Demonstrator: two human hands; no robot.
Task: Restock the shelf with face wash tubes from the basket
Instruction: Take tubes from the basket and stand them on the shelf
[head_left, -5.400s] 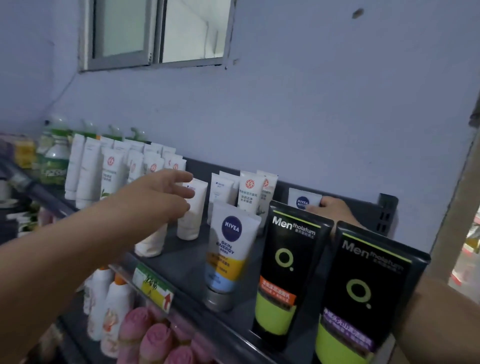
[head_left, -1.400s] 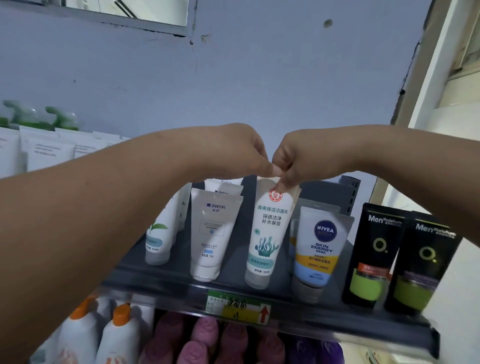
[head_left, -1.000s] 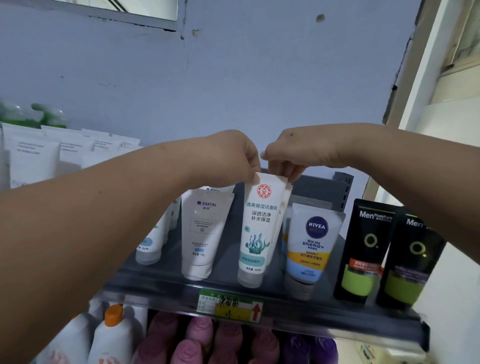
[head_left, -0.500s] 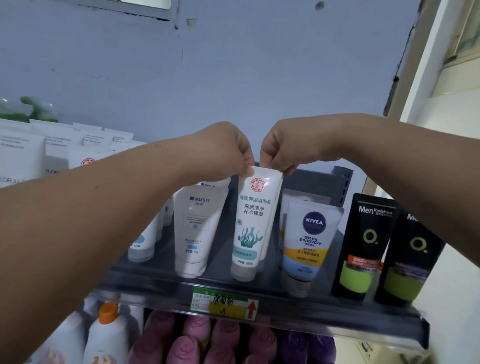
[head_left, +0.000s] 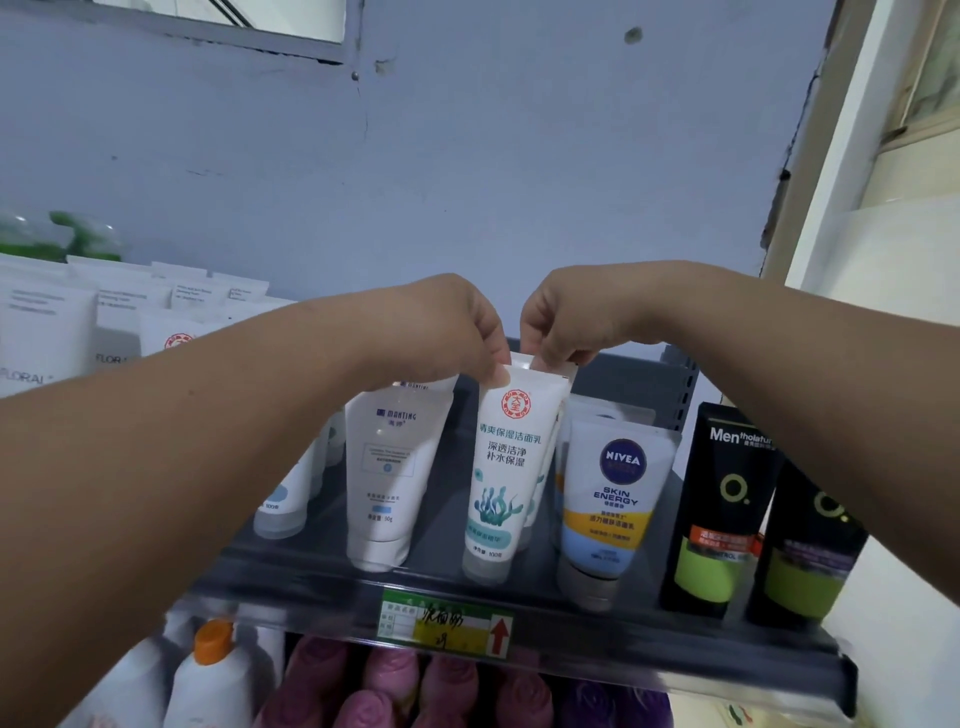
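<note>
Head view, looking up at a dark shelf (head_left: 649, 657) with a green-and-yellow price label (head_left: 447, 623) clipped to its front edge.

Straight above the label: a white tube (head_left: 501, 467) with a round red seal and a seaweed drawing, standing cap-down on the shelf, flat seam uppermost. Close behind it, a second tube (head_left: 540, 478) of the same print, only a sliver showing.

Higher above the label, slightly left: the left hand (head_left: 447, 332), knuckles up, thumb and forefinger pinching the left corner of the white tube's seam. Higher above the label, slightly right: the right hand (head_left: 566, 317), fingers curled down, tips closed at the right corner of the seam; whether on the front seam or the one behind, hard to tell. Both hands close together, forearms reaching in from either side.

Above and right of the label: a blue-and-yellow tube (head_left: 615, 499) on a silver cap, just beside the white tube. Further right of the label: two black tubes (head_left: 722, 509) with green bands, side by side.

Above and left of the label: a plain white tube (head_left: 389, 467) with small blue print, more white tubes behind it and far off to the left (head_left: 47, 332).

Below the label: pink rose-shaped pieces (head_left: 389, 691). Below and left: a white bottle with an orange cap (head_left: 213, 670).
</note>
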